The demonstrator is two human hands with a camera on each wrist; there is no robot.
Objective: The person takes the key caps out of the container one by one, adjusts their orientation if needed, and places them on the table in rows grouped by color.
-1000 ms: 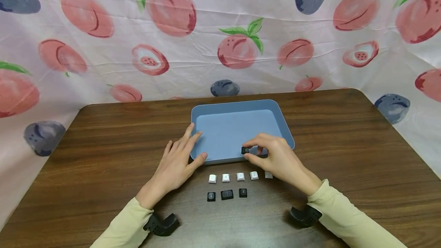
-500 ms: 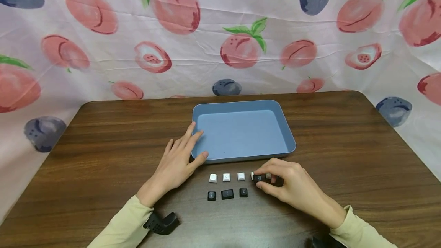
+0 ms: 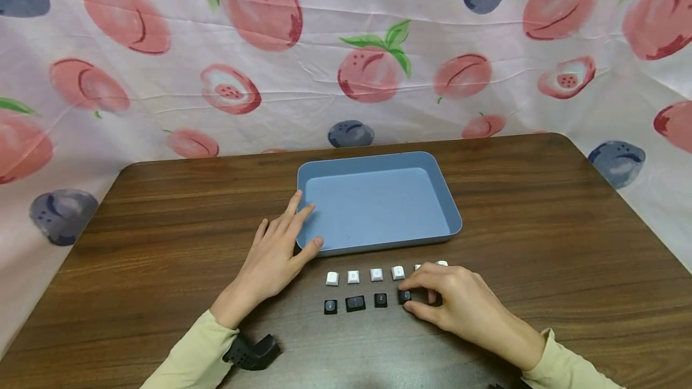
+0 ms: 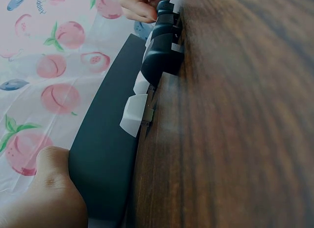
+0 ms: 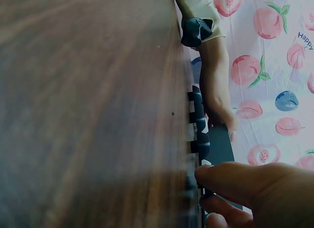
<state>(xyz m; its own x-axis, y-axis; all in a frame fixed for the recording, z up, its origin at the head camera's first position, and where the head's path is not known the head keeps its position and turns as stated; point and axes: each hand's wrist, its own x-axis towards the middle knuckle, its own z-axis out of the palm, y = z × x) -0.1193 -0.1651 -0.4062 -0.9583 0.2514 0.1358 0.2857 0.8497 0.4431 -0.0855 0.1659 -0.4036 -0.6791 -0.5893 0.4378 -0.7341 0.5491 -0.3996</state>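
Note:
My right hand [image 3: 459, 305] pinches a small black keycap [image 3: 405, 297] between thumb and fingers, at the right end of a row of black keycaps. To its left lie a black keycap [image 3: 381, 300], a wider black keycap [image 3: 355, 303] and another black keycap [image 3: 330, 307]. Behind them runs a row of white keycaps [image 3: 376, 275], its right part half hidden by the right hand. With fingers spread, my left hand [image 3: 276, 260] rests at the left side of the blue tray [image 3: 378, 246]. In the left wrist view, the left thumb [image 4: 53, 174] lies against the tray's dark-looking side.
The blue tray holds nothing visible and stands behind both keycap rows on a brown wood-grain table [image 3: 205, 209]. A fruit-print cloth [image 3: 303, 101] hangs along the back and sides. A black wrist device [image 3: 253, 353] sits under the left sleeve.
My right hand has come from above the tray's front edge toward the front, carrying the black keycap past the white row to the black row's right end. The left hand has stayed in place.

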